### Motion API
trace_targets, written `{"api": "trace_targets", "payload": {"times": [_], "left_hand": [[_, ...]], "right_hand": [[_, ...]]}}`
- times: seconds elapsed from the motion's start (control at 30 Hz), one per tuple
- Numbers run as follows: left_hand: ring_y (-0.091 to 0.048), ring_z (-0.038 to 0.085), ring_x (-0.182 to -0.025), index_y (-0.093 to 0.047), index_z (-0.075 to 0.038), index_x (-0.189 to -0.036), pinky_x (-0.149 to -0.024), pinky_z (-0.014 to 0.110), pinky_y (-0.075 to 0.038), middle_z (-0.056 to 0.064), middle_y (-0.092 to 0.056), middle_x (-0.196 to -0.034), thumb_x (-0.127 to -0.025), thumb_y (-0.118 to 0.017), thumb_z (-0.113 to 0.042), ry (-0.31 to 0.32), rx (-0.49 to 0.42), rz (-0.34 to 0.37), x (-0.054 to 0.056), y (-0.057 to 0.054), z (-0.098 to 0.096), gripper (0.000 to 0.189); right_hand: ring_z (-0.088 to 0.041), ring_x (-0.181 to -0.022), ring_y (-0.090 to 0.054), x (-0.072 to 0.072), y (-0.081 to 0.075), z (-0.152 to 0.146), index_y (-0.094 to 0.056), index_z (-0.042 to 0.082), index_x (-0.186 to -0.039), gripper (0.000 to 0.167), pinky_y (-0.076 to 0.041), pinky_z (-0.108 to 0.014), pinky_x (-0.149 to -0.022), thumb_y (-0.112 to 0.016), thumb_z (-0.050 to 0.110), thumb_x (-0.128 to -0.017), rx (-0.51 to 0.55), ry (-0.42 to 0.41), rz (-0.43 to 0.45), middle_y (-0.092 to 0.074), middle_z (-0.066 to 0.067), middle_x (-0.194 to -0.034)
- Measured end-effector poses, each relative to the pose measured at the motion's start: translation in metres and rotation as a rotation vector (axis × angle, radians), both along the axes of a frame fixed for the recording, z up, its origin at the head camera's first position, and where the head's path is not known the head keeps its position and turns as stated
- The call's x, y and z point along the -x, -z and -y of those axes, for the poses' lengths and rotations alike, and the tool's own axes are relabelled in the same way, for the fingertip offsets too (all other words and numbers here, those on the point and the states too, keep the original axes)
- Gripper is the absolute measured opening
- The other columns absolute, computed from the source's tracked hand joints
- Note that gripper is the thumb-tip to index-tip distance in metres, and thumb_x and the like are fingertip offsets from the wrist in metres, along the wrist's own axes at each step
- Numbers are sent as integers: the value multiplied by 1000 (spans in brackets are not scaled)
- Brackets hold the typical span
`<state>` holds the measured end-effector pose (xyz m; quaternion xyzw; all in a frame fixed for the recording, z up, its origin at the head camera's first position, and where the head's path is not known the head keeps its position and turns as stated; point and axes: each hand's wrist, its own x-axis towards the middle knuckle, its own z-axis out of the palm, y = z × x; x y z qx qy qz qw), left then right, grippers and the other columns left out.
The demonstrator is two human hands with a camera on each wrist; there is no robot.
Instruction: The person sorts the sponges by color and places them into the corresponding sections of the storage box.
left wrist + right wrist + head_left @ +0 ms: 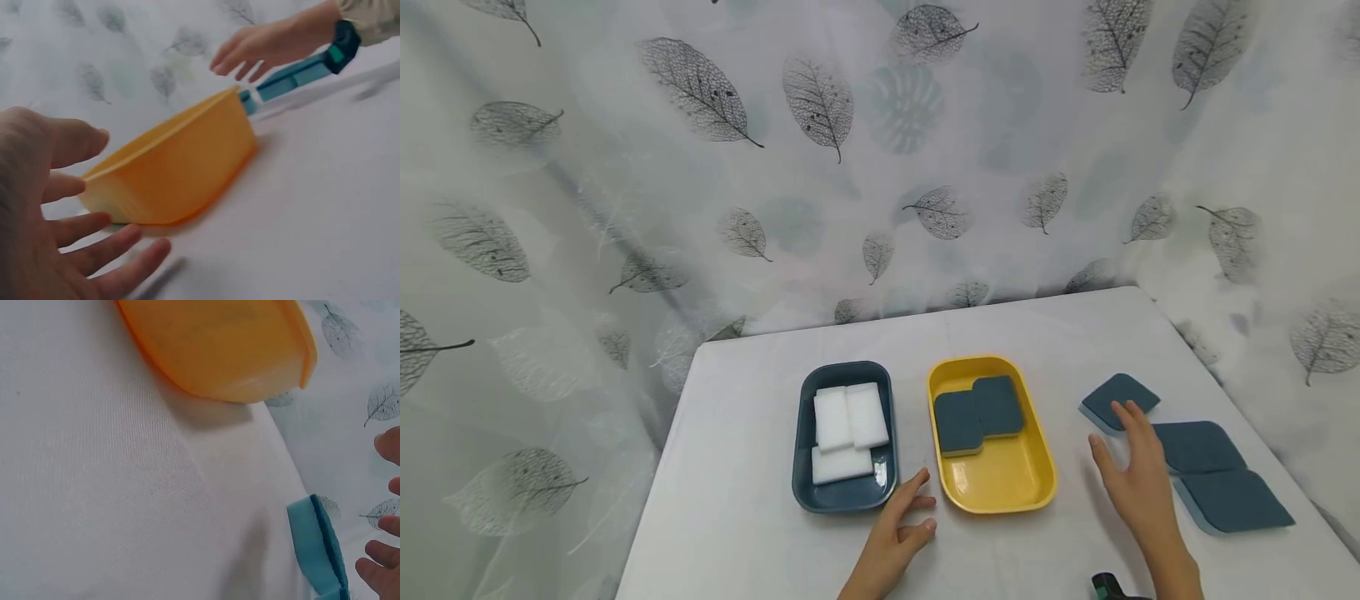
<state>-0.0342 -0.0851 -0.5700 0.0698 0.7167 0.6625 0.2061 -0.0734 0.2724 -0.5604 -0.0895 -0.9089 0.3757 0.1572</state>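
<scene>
My left hand [891,533] is held with fingers spread between a dark blue tray [850,498] and a yellow tray [1000,483], and holds nothing. In the left wrist view its fingers point toward the yellow tray's wall [181,169]. My right hand [1138,479] hovers with loosely spread fingers beside a dark teal scouring sponge [1118,398]; its fingertips overlap that sponge's near edge in the head view. Two more teal sponges [1198,446] [1236,500] lie to the right of this hand. From the right wrist, a light blue sponge side [312,544] shows near the fingers.
Inside the yellow tray lie two teal sponges [958,421] [997,406]. White sponge blocks [842,465] fill much of the blue tray. Both trays stand on a white-covered table [737,467], with a leaf-patterned curtain [880,167] behind it. A dark strap device [344,47] is on my right wrist.
</scene>
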Motion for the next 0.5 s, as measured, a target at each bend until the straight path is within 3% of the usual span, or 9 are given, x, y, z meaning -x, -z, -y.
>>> {"api": "trace_targets", "payload": {"times": [0.07,0.2,0.37,0.5], "left_hand": [[-54,34,-136,-37,-13,-162,-95,17,-55,17,-40,-163,-105,-62,-19,-33,12,-14,0,6,-6,63],[-57,33,-129,-36,-5,-161,-94,24,-59,25,-44,-156,-105,-60,-14,-107,-68,-39,3,15,-16,62],[-65,15,-111,-42,-3,-158,-85,28,-63,25,-52,-143,-104,-63,-15,-194,-201,64,10,21,-31,58],[-65,8,-101,-46,-2,-155,-77,25,-62,19,-54,-136,-100,-69,-15,-264,-232,111,14,23,-42,61]], "right_hand": [[-59,-152,-21,3,2,-2,-33,-1,-160,67,-20,-80,-116,-62,20,-104,-15,2,18,-21,-32,-169],[-59,-154,-16,10,8,-6,-26,0,-163,71,-18,-80,-117,-60,23,-105,-50,-2,57,-15,-32,-170],[-61,-154,-12,17,16,-10,-22,-1,-164,74,-14,-80,-118,-59,21,-104,-87,-15,67,-12,-35,-169],[-64,-152,-9,22,20,-13,-22,-5,-162,75,-13,-82,-117,-60,20,-103,-112,-26,72,-11,-39,-167]]}}
